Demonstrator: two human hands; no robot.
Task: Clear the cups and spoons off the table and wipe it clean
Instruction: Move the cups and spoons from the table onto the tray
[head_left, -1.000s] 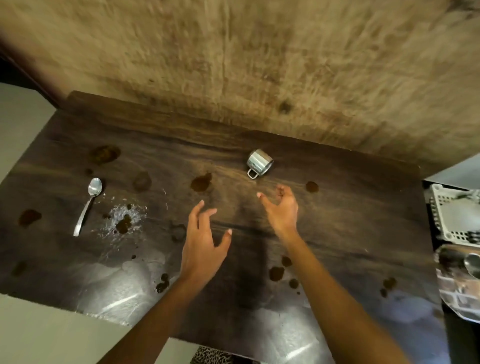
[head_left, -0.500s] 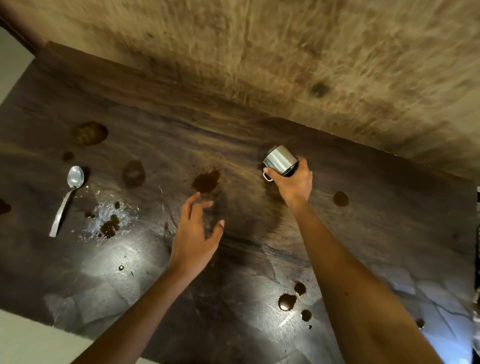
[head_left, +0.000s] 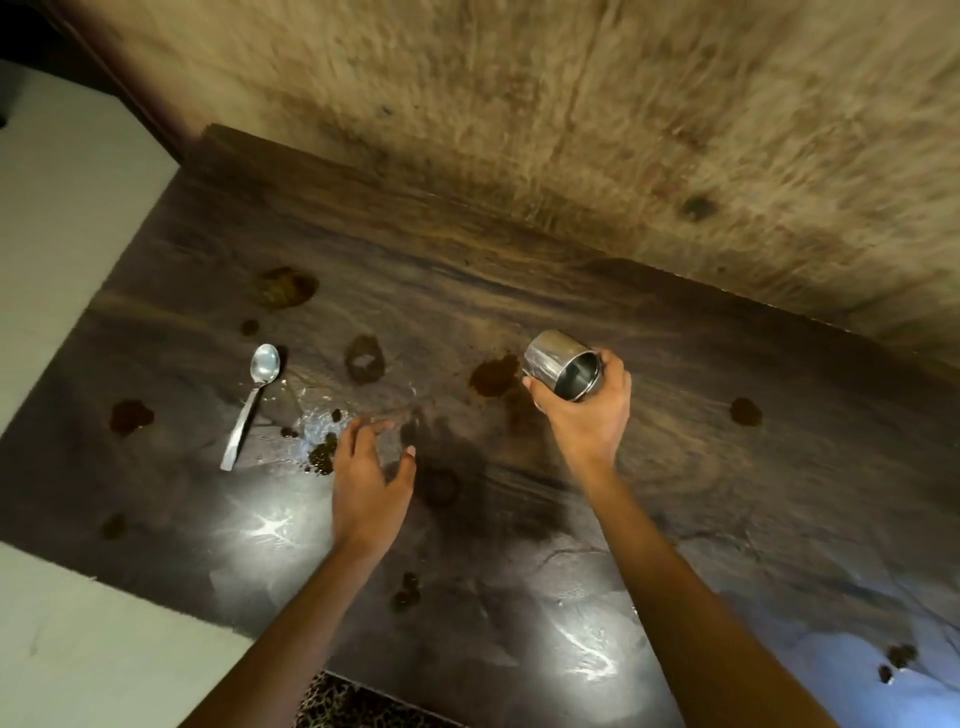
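My right hand (head_left: 587, 415) grips a small steel cup (head_left: 561, 364), lifted off the dark wooden table (head_left: 727, 493) and tilted on its side so its empty inside faces me. A steel spoon (head_left: 252, 402) lies on the table at the left, bowl toward the wall. My left hand (head_left: 371, 478) hovers open over the table's middle, fingers spread, just right of a wet patch with brown crumbs (head_left: 319, 441). It holds nothing and stays clear of the spoon.
Brown spill stains dot the table: a large one (head_left: 283, 293) at the far left, one (head_left: 493, 376) beside the cup, one (head_left: 745, 410) at the right, several small ones near the front. A rough beige wall (head_left: 519, 130) backs the table. Pale floor (head_left: 67, 234) lies left.
My right hand reached the cup lying on the table, closed on it and lifted it, turning its mouth toward me. My left hand drifted left toward the wet patch.
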